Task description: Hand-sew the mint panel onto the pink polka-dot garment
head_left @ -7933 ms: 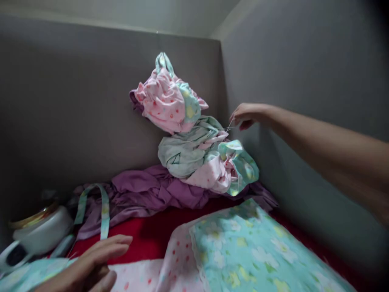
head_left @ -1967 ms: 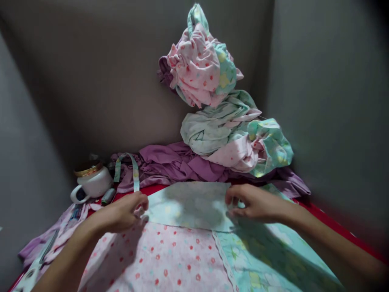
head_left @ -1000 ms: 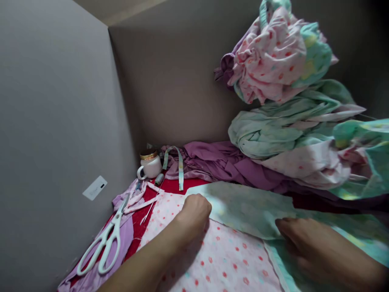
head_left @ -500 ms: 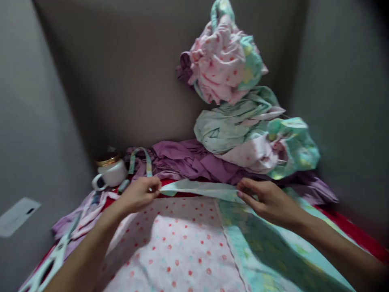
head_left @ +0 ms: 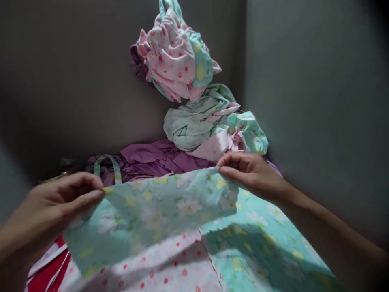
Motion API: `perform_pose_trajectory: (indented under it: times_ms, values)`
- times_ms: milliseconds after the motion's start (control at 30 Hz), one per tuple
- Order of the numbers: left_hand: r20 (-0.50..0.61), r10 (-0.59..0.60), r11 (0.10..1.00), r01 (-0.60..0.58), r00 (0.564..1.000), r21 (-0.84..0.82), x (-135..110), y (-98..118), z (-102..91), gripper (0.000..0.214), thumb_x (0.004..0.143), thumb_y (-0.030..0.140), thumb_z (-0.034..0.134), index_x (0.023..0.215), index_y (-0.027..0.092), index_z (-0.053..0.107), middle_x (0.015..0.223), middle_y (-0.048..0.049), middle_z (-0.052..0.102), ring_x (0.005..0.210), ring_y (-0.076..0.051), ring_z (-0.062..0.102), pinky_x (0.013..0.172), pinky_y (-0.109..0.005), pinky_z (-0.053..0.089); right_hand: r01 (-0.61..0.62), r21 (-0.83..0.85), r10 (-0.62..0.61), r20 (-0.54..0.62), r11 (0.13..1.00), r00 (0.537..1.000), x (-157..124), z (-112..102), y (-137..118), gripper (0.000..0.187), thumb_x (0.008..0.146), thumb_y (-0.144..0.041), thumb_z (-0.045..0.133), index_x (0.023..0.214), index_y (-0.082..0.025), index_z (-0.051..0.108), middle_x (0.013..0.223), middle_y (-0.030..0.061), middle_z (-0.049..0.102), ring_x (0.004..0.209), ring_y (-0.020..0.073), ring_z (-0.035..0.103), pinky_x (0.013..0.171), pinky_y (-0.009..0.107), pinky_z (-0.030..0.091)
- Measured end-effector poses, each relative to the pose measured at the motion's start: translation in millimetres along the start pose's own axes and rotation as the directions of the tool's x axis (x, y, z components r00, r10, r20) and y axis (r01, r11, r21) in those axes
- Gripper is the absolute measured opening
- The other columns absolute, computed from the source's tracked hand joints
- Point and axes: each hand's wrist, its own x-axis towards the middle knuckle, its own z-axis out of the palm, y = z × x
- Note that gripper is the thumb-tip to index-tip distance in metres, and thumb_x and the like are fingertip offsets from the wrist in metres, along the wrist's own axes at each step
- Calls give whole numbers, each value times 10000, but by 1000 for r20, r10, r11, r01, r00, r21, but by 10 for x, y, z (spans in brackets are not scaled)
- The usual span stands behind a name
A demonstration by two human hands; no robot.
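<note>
Your left hand [head_left: 57,202] at lower left and right hand [head_left: 251,172] at centre right each pinch a top corner of the mint floral fabric piece [head_left: 152,211], lifted across mid-frame so it hangs flat above the pink dotted cloth [head_left: 170,267].

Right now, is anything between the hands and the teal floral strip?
Nothing visible. The left hand and right hand each pinch an end of the teal floral strip, lifted above the pink dotted fabric.
</note>
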Motion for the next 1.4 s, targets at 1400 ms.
perform_pose_trajectory:
  times_ms: [1400]
  values:
    - [493, -286, 957, 222, 822, 185, 412, -821, 452, 315, 583, 423, 685, 642, 149, 540, 525, 51, 427, 456, -59, 322, 450, -185, 218, -362, -4, 336, 383, 932, 861, 133, 222, 1015, 201, 669, -307, 645, 741, -124, 605, 599, -31, 503, 486, 70, 449, 442, 194, 380]
